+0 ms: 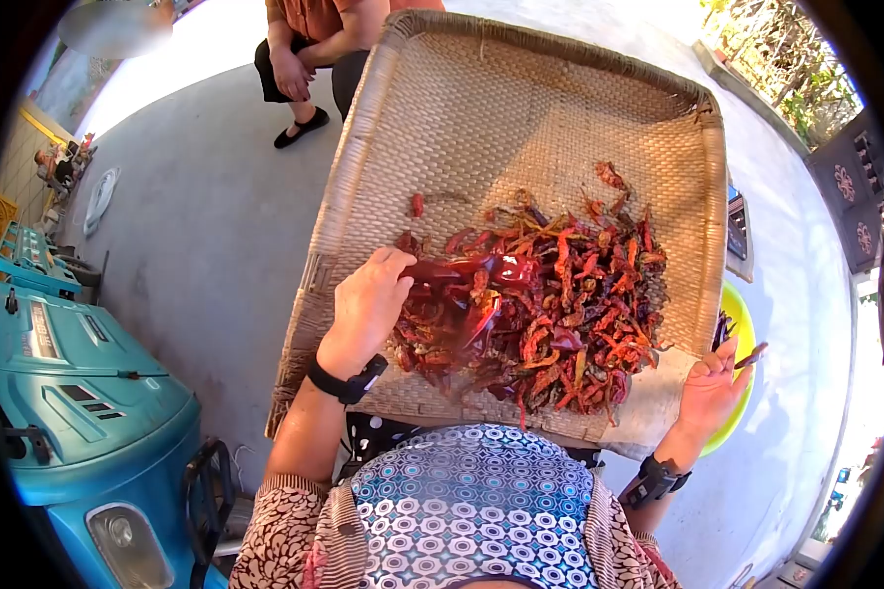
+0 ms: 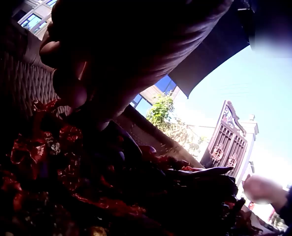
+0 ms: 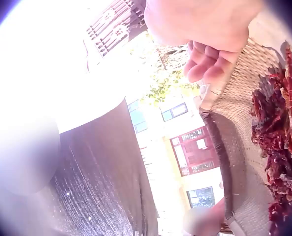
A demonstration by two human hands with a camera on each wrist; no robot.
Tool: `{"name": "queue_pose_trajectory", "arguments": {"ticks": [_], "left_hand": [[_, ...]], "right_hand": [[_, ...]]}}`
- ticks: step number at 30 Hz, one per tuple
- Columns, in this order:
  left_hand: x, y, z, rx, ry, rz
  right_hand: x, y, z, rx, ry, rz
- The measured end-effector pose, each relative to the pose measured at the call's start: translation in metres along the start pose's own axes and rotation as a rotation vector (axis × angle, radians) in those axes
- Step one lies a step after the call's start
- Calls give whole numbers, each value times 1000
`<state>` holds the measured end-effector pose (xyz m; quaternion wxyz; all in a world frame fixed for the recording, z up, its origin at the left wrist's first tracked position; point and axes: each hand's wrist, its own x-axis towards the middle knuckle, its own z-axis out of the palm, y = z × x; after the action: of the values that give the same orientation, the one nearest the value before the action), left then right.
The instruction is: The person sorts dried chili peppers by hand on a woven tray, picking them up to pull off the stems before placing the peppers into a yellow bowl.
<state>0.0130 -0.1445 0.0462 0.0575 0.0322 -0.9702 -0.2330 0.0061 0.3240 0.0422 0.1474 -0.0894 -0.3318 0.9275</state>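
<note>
My left hand (image 1: 371,299): pinching a red pepper (image 1: 447,270)
My right hand (image 1: 707,398): grip, can't tell
Hiding part of the basin (image 1: 741,314): tray (image 1: 462,108)

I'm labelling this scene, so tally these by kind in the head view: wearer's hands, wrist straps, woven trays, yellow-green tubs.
Wearer's hands: 2
Wrist straps: 2
Woven tray: 1
Yellow-green tub: 1
Total: 6

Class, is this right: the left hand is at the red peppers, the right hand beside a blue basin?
The colour is wrong: the head view shows a yellow-green basin, not blue. The left hand is at the red peppers and the right hand beside the basin.
</note>
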Motion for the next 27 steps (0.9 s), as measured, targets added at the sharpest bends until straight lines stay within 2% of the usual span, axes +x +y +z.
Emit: {"name": "queue_pose_trajectory", "arguments": {"ticks": [2,3,4,5,7,8,11,12,13,15,18,21,22,25,27], "left_hand": [[-2,8,-5,-91,122,14],[-3,12,-9,-135,183,20],[-3,15,-11,-164,261,120],[-4,19,-14,-195,220,104],[-10,28,-20,-254,134,74],[-13,34,-21,-332,138,134],[-24,50,-14,-577,-13,280],[-27,56,-10,-640,-79,235],[-31,63,-6,-704,-144,188],[-33,69,-2,-817,-247,110],[-34,65,4,-939,-356,49],[-25,45,4,-553,-69,158],[-23,36,2,-366,4,128],[-20,8,6,-67,5,68],[-19,5,7,-43,14,44]], "right_hand": [[-7,4,13,-1,46,41],[-12,12,20,-157,9,50],[-18,24,30,-312,-27,59],[-24,37,41,-466,-63,69],[-37,58,68,-736,-370,138],[-41,66,82,-815,-478,197],[-55,91,119,-953,-731,407],[-55,98,120,-1045,-850,370],[-60,102,132,-1178,-950,206],[-57,114,125,-1231,-1057,204],[-62,109,123,-1166,-880,428],[-57,92,109,-1056,-585,518],[-52,85,100,-1011,-498,459],[-41,64,74,-793,-125,154],[-25,39,41,-464,53,130]]}}
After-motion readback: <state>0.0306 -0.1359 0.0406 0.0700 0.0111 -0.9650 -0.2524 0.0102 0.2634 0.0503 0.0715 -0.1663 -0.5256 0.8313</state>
